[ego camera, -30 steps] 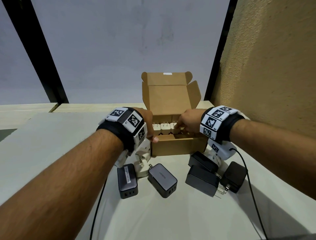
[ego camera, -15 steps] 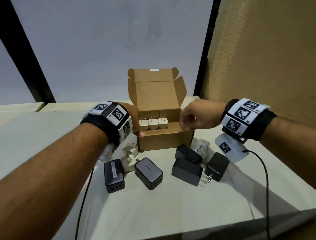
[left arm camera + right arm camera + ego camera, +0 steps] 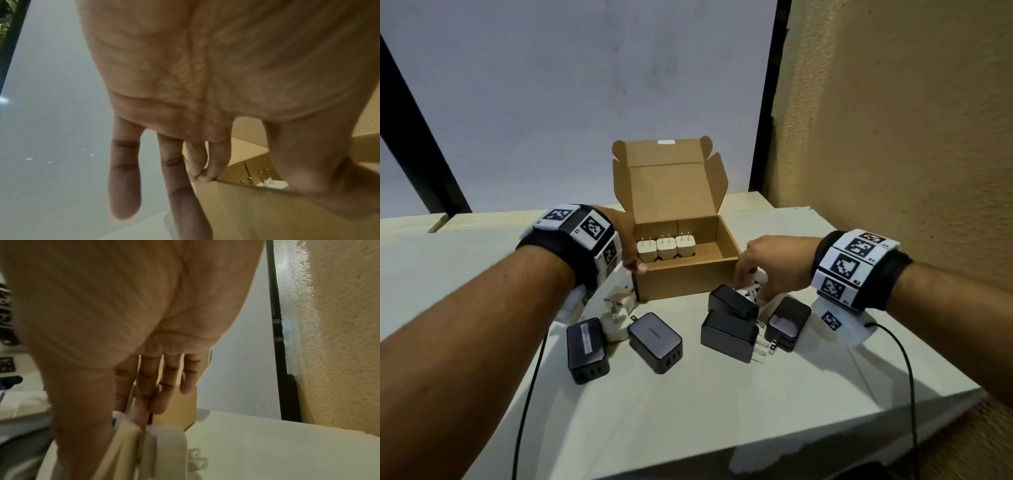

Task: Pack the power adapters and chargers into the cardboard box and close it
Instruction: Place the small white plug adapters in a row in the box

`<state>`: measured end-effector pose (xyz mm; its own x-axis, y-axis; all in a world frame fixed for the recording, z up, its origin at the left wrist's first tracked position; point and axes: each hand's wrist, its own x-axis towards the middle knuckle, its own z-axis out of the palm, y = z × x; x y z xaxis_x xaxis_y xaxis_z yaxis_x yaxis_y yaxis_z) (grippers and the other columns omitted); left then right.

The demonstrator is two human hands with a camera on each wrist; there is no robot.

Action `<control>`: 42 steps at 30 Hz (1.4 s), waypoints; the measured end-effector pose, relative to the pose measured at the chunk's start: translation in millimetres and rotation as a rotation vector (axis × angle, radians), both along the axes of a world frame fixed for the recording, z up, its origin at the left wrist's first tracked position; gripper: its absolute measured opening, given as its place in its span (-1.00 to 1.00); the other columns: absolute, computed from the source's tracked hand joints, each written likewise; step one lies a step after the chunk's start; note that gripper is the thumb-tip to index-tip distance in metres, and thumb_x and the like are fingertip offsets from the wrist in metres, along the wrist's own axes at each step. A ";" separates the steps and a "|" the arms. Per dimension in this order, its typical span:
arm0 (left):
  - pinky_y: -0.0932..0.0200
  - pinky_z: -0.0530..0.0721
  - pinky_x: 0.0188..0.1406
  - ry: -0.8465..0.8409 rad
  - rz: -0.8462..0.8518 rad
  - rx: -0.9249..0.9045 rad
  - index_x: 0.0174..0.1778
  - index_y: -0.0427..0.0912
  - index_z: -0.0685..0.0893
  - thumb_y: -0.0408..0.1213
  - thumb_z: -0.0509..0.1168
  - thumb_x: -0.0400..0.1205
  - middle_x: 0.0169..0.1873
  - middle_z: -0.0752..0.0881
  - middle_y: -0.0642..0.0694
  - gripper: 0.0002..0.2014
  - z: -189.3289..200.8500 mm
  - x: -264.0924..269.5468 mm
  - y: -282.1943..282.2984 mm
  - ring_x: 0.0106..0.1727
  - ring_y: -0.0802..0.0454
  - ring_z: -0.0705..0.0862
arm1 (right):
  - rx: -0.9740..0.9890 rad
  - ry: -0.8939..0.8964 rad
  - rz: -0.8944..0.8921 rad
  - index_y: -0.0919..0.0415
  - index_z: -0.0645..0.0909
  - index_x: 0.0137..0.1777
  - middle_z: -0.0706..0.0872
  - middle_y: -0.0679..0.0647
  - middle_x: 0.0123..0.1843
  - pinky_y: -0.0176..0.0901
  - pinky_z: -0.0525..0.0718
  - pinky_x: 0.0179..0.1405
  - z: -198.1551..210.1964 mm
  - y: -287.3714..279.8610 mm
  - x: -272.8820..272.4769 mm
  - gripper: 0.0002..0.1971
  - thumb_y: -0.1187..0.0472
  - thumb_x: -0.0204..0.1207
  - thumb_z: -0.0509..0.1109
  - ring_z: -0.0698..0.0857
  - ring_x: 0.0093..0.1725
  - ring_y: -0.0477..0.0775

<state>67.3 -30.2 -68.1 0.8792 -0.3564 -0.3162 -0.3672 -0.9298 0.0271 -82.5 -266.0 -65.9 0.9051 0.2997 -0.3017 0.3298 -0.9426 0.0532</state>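
Note:
The open cardboard box (image 3: 688, 281) stands mid-table with its lid upright. Three white chargers (image 3: 666, 248) stand in a row in its left half, prongs up. My left hand (image 3: 633, 260) grips the box's front-left corner, thumb on the rim and fingers (image 3: 125, 186) down the left wall. My right hand (image 3: 751, 291) reaches down just right of the box front and pinches a white adapter (image 3: 754, 289) between thumb and fingers. The right wrist view shows this white adapter (image 3: 168, 446) beside another pale one. Three black adapters (image 3: 727, 335) lie under and beside that hand.
Two more black adapters (image 3: 655, 337) and white adapters (image 3: 616, 308) lie left of the box front. A textured wall (image 3: 893, 137) rises close on the right. The table's front edge (image 3: 859, 407) runs diagonally at lower right. Wrist cables (image 3: 527, 394) trail across the table.
My right hand left the box, moved right and came down onto the white adapter beside the box front. My left hand stayed on the box corner.

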 end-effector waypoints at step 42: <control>0.28 0.37 -0.46 -0.139 -0.168 0.072 -0.21 0.00 0.60 0.34 0.48 0.25 -0.27 0.59 0.01 -0.50 -16.3 13.9 3.4 -0.24 0.02 0.56 | -0.334 -0.216 0.138 -0.15 0.73 0.22 0.75 -0.11 0.12 -0.17 0.51 0.03 6.2 22.1 74.7 -0.75 0.05 0.60 0.34 0.60 0.11 0.02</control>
